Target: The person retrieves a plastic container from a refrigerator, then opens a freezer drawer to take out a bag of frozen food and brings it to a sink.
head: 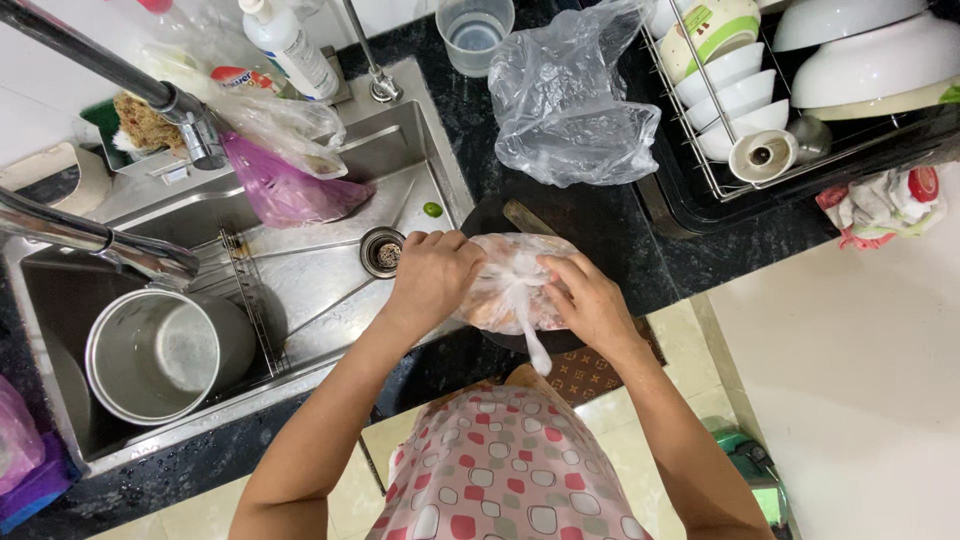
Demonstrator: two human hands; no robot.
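Nearest the camera, a pink, red and grey patterned apron [510, 465] covers the person's front, with 2 bare forearms reaching out over it. The left hand [432, 275] is closed on the side of a small clear plastic bag of pale pinkish food [500, 285], seemingly pinning it steady, while the right hand [588, 300] pinches the bag's twisted white neck [522, 300], whose tail hangs down toward the apron. The bag is wrinkled, cloudy and bulging, so its contents cannot be told exactly. It rests on a dark round board [590, 225] on the black speckled stone counter [470, 110], just right of the steel sink [300, 270]. In the sink's deep basin stands 1 empty steel pot [160, 355]. Farther off lie a crumpled empty clear bag [570, 100], a purple bag [285, 190] and a wire rack of white bowls [740, 85].
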